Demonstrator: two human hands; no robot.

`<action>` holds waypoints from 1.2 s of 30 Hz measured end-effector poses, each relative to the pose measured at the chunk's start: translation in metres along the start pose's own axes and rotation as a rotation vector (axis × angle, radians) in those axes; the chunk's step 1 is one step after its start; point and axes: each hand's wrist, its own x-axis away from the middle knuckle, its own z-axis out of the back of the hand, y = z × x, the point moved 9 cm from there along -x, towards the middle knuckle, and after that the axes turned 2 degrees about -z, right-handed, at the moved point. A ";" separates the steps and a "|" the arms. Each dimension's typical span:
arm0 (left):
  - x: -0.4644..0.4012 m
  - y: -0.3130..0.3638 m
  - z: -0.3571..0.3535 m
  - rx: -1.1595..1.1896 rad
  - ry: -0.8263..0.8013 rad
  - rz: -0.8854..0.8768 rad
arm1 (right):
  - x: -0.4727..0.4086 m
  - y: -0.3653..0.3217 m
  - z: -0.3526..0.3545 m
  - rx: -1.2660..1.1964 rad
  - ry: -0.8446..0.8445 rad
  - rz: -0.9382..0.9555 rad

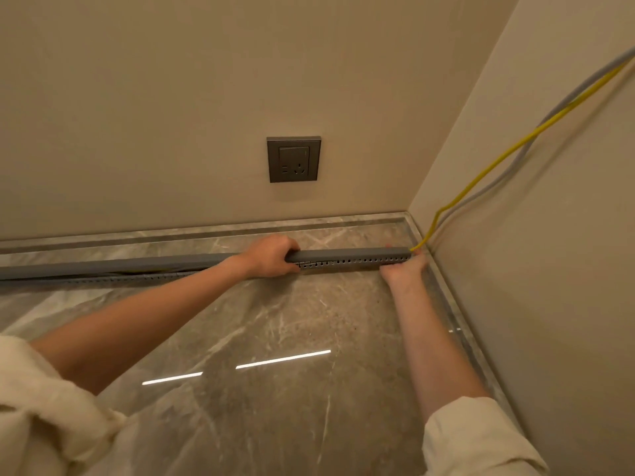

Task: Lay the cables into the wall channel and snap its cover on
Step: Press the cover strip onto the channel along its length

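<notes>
While my left hand (273,256) curls over the top of the grey cover (347,253), fingers wrapped around its far edge and thumb on the near side, my right hand (405,267) sits at the channel's right end, close to the corner; its fingers reach up against the perforated side there, but I cannot tell whether they actually pinch anything or just press. The two hands are apart, with a stretch of closed channel between them. The channel (357,262) lies on the marble floor (275,321) parallel to the back wall, row of small holes showing along its near side. Right of my left hand the cover looks seated; left of it the cover (113,263) stands slightly lifted off the base, a dark gap showing with cables inside, a hint of yellow among them. A yellow cable (508,151) comes out of the channel's right end, bends up at the corner and runs along the right wall beside a grey cable (515,163). A dark wall socket (293,159) sits on the back wall above the channel. Cream sleeves (481,438) are rolled up both forearms.
</notes>
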 end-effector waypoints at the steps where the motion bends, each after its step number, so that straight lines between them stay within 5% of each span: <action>1: 0.003 -0.004 -0.001 -0.005 0.010 0.004 | 0.002 0.000 0.000 0.128 0.009 0.034; 6: 0.011 -0.002 0.004 -0.045 0.124 0.005 | 0.008 -0.007 0.001 0.603 0.163 0.281; 24: -0.004 0.025 -0.012 -0.079 0.227 -0.021 | 0.023 -0.030 0.004 1.033 0.318 0.487; 36: 0.097 -0.077 0.013 -0.112 0.241 0.038 | 0.081 0.073 -0.083 1.334 0.011 0.599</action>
